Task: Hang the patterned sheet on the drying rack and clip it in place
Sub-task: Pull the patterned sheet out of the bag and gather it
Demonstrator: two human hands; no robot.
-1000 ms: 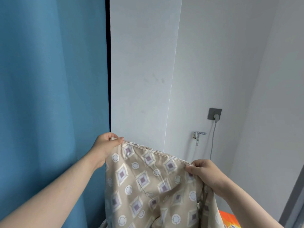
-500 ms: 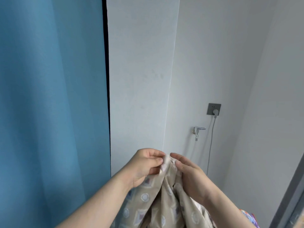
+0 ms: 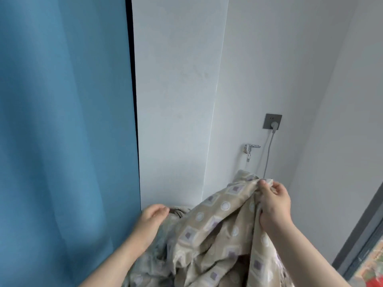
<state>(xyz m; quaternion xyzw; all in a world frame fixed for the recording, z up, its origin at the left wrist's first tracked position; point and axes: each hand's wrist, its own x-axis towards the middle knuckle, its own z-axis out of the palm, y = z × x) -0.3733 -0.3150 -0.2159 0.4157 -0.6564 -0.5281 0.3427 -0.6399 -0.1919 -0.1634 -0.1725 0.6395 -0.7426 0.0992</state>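
Fingers (image 3: 264,188) of the right hand (image 3: 274,206) pinched the raised top edge of the patterned sheet (image 3: 217,224); the left hand (image 3: 152,217), lower, curled on a bunched fold. The sheet hung between them, before the white wall (image 3: 176,100), beside the blue curtain (image 3: 62,121).

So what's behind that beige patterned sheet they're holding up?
Behind the beige patterned sheet, pinched up by the right hand, stands a white wall. A grey cable from the grey wall socket drops behind the raised corner. Its lower run is covered.
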